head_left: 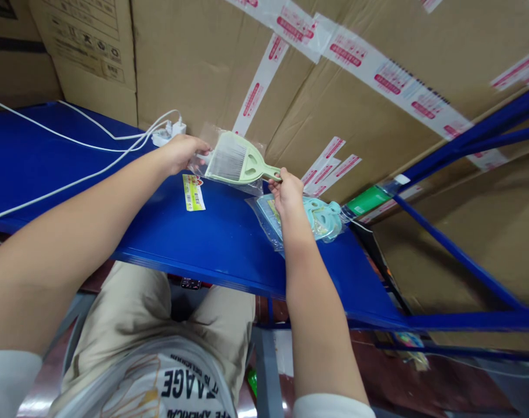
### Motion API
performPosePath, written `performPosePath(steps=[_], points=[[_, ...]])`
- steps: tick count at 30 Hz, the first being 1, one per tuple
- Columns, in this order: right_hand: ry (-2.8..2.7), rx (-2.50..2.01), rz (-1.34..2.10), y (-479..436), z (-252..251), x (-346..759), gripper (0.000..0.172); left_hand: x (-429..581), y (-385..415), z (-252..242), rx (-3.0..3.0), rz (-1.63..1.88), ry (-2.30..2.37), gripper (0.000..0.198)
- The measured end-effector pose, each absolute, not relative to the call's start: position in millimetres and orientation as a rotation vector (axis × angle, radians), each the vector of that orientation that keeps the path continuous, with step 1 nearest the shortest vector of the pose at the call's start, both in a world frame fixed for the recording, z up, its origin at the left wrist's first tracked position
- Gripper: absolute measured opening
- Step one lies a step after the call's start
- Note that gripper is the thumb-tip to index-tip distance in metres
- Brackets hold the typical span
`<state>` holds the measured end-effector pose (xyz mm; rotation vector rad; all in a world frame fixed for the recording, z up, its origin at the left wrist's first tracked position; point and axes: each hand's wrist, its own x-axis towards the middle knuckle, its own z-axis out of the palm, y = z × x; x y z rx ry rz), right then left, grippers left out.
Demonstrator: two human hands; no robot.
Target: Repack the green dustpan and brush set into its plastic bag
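A small pale-green dustpan and brush set [253, 165], with white bristles, is stretched between my two hands above the blue shelf. Clear plastic film surrounds it. My left hand [183, 154] is closed at the bristle end, gripping the film and the edge there. The fingers of my right hand [287, 188] pinch the end of the green handle. Just beneath that hand lie light-blue dustpan and brush sets [320, 216] in clear bags, partly hidden by my forearm. A yellow and white card [194, 193] lies flat on the shelf below my left hand.
The blue shelf [203, 244] runs across in front of my knees. Large taped cardboard boxes [194, 64] stand behind it. A white power strip [168, 133] with cables sits at left. A bottle with a green label [369, 200] and blue metal bars [460, 249] are at right.
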<state>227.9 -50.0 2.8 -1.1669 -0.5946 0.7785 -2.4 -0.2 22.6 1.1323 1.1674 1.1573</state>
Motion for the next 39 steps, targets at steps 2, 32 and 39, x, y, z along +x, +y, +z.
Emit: performPosePath(steps=[2, 32, 39], points=[[-0.593, -1.176, 0.773, -50.5, 3.2, 227.7, 0.03, -2.8, -1.7, 23.6, 1.154, 1.163, 1.159, 0.013], [-0.57, -1.147, 0.733, -46.2, 0.1, 232.0, 0.03, 0.8, -9.6, 25.2, 1.24, 1.148, 1.154, 0.027], [-0.643, -1.16, 0.726, -40.3, -6.1, 237.9, 0.031, -0.7, -6.3, 23.0, 1.257, 1.136, 1.191, 0.023]])
